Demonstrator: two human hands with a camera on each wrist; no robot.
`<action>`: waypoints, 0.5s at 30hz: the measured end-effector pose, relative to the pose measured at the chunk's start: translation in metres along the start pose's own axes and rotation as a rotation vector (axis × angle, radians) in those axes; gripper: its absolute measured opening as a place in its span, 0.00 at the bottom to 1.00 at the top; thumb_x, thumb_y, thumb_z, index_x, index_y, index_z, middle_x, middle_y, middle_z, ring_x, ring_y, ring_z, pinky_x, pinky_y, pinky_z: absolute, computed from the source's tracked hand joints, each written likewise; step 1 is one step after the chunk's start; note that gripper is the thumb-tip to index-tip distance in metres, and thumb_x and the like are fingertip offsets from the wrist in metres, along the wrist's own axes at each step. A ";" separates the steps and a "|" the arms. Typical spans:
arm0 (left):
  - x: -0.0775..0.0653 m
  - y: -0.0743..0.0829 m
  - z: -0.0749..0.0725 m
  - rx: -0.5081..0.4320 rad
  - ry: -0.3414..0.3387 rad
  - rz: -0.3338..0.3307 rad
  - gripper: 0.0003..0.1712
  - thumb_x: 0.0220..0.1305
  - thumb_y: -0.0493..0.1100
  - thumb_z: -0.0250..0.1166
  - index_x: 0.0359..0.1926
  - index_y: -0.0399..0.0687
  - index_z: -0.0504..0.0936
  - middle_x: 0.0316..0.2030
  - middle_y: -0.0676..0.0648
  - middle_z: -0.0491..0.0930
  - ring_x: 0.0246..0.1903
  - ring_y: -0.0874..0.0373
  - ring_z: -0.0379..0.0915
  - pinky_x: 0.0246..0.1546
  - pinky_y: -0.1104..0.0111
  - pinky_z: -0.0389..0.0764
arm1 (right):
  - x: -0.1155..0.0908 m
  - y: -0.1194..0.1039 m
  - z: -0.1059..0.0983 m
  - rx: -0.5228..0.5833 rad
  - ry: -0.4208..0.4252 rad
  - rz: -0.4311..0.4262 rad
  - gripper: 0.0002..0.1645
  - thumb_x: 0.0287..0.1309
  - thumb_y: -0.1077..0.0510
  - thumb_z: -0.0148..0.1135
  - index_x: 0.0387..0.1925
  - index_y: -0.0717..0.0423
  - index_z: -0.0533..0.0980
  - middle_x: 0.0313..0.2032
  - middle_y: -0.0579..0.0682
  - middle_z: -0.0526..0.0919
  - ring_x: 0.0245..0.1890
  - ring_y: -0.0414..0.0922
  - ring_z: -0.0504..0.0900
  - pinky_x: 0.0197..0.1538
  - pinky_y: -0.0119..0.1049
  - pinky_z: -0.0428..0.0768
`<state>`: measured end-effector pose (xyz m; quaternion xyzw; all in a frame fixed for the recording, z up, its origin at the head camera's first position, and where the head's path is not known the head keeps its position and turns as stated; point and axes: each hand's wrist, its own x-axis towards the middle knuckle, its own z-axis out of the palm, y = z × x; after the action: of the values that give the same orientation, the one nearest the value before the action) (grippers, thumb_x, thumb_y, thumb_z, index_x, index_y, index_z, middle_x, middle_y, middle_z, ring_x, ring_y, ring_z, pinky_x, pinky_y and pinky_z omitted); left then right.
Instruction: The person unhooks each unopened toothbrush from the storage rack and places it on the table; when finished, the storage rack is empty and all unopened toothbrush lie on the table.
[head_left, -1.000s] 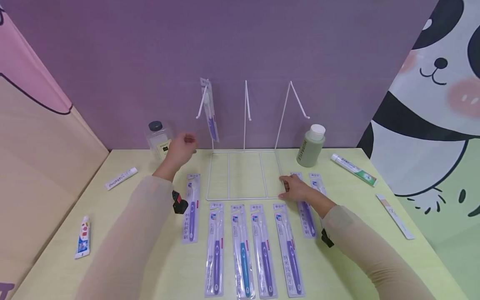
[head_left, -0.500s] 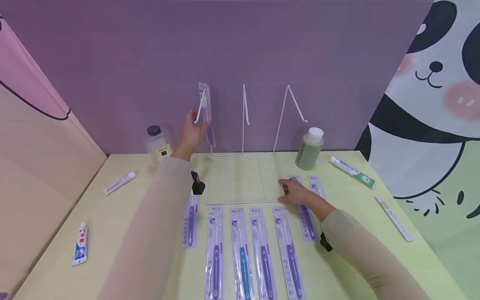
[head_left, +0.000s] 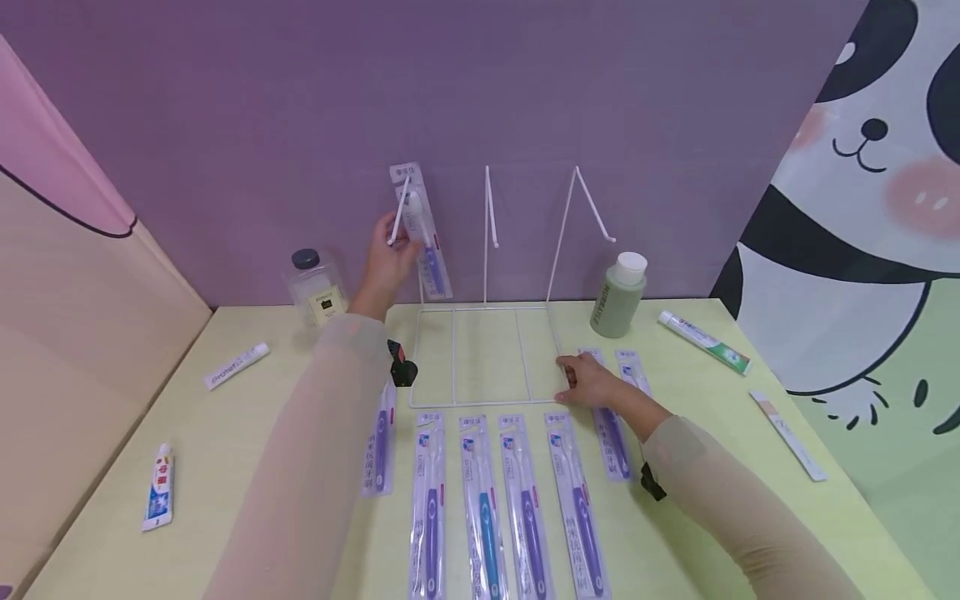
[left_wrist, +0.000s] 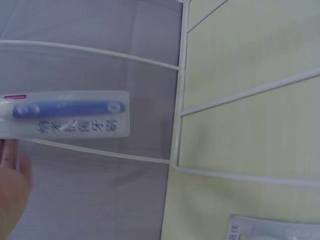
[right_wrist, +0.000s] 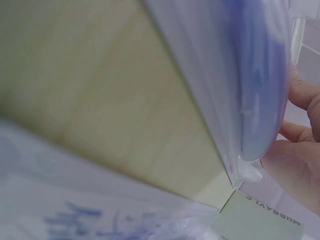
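A packaged purple toothbrush [head_left: 435, 260] hangs on the left hook of a white wire display rack [head_left: 487, 404]. My left hand [head_left: 386, 268] holds the pack by its left edge, below the hook. In the left wrist view, the fingers of that hand [left_wrist: 11, 192] reach the edge of the packaged toothbrush [left_wrist: 70, 110], their tips partly out of frame. At the rack's front right corner, my right hand [head_left: 588, 380] pinches the side wire. Beneath the right hand lies another packaged toothbrush [head_left: 613, 446], partly covered by it.
Several packaged toothbrushes lie before the rack, among them a blue one [head_left: 489, 533]. A clear bottle [head_left: 311, 287] stands left, a green bottle [head_left: 617, 300] right. Toothpaste tubes [head_left: 160, 487] [head_left: 705, 340] and a slim white box [head_left: 789, 437] lie towards the sides.
My left hand has risen from beside the clear bottle to the hanging toothbrush pack, which has turned to show its front. The right hand has stayed at the rack's corner.
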<state>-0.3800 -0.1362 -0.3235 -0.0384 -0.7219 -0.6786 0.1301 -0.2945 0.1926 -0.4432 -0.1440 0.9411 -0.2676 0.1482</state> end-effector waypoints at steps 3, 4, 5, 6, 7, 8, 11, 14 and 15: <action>-0.003 -0.003 0.003 -0.046 0.036 0.059 0.31 0.61 0.28 0.54 0.63 0.47 0.57 0.49 0.41 0.68 0.47 0.53 0.68 0.45 0.65 0.72 | -0.001 -0.002 -0.003 0.011 0.002 0.004 0.42 0.50 0.57 0.67 0.63 0.63 0.58 0.41 0.54 0.63 0.39 0.48 0.63 0.43 0.41 0.67; -0.003 -0.004 0.003 -0.060 0.041 0.074 0.30 0.61 0.28 0.54 0.63 0.46 0.59 0.48 0.41 0.69 0.45 0.53 0.68 0.44 0.64 0.72 | -0.002 -0.002 -0.003 0.012 0.002 0.004 0.42 0.49 0.57 0.67 0.63 0.63 0.58 0.41 0.54 0.63 0.39 0.48 0.63 0.43 0.41 0.67; -0.004 -0.005 0.004 -0.072 0.047 0.084 0.29 0.61 0.28 0.54 0.62 0.47 0.60 0.47 0.41 0.69 0.44 0.54 0.69 0.43 0.64 0.73 | -0.002 -0.002 -0.004 0.011 0.001 0.004 0.42 0.50 0.57 0.67 0.63 0.64 0.58 0.41 0.54 0.62 0.39 0.48 0.63 0.44 0.41 0.67; -0.005 -0.005 0.004 -0.077 0.049 0.090 0.28 0.61 0.28 0.54 0.62 0.47 0.60 0.47 0.42 0.69 0.43 0.55 0.69 0.42 0.63 0.73 | -0.002 -0.002 -0.004 0.010 0.001 0.003 0.42 0.50 0.57 0.67 0.63 0.64 0.58 0.41 0.54 0.62 0.39 0.48 0.63 0.44 0.41 0.67; -0.006 -0.006 0.004 -0.087 0.048 0.097 0.28 0.62 0.28 0.53 0.61 0.47 0.61 0.47 0.41 0.69 0.42 0.55 0.70 0.42 0.62 0.74 | -0.002 -0.002 -0.004 0.004 0.001 0.001 0.42 0.50 0.57 0.67 0.63 0.64 0.58 0.41 0.54 0.62 0.39 0.48 0.63 0.44 0.41 0.67; -0.006 -0.007 0.004 -0.091 0.049 0.101 0.27 0.62 0.28 0.53 0.61 0.47 0.61 0.47 0.41 0.69 0.42 0.55 0.70 0.41 0.61 0.74 | -0.002 -0.002 -0.003 0.001 -0.001 0.000 0.42 0.50 0.56 0.67 0.63 0.64 0.58 0.41 0.54 0.62 0.39 0.48 0.63 0.44 0.41 0.67; -0.007 -0.007 0.003 -0.114 0.038 0.107 0.26 0.62 0.28 0.53 0.60 0.47 0.62 0.47 0.40 0.69 0.41 0.55 0.70 0.41 0.60 0.74 | 0.000 0.000 -0.001 -0.008 0.001 0.001 0.43 0.49 0.56 0.67 0.63 0.63 0.58 0.40 0.53 0.62 0.39 0.47 0.63 0.44 0.41 0.67; -0.007 -0.004 0.001 -0.114 0.022 0.110 0.26 0.62 0.28 0.53 0.60 0.47 0.63 0.47 0.39 0.69 0.41 0.55 0.70 0.40 0.61 0.74 | 0.002 0.000 0.000 -0.005 0.001 0.005 0.43 0.49 0.56 0.67 0.63 0.63 0.58 0.40 0.53 0.62 0.38 0.47 0.63 0.43 0.40 0.67; -0.007 -0.003 0.001 -0.108 0.017 0.115 0.26 0.61 0.28 0.53 0.59 0.46 0.64 0.46 0.40 0.69 0.41 0.55 0.70 0.40 0.62 0.74 | 0.003 0.000 0.001 -0.001 0.000 0.004 0.43 0.49 0.56 0.67 0.63 0.63 0.58 0.40 0.53 0.62 0.38 0.47 0.62 0.43 0.40 0.67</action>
<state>-0.3743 -0.1347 -0.3279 -0.0811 -0.6796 -0.7083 0.1726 -0.2970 0.1916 -0.4447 -0.1421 0.9416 -0.2668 0.1487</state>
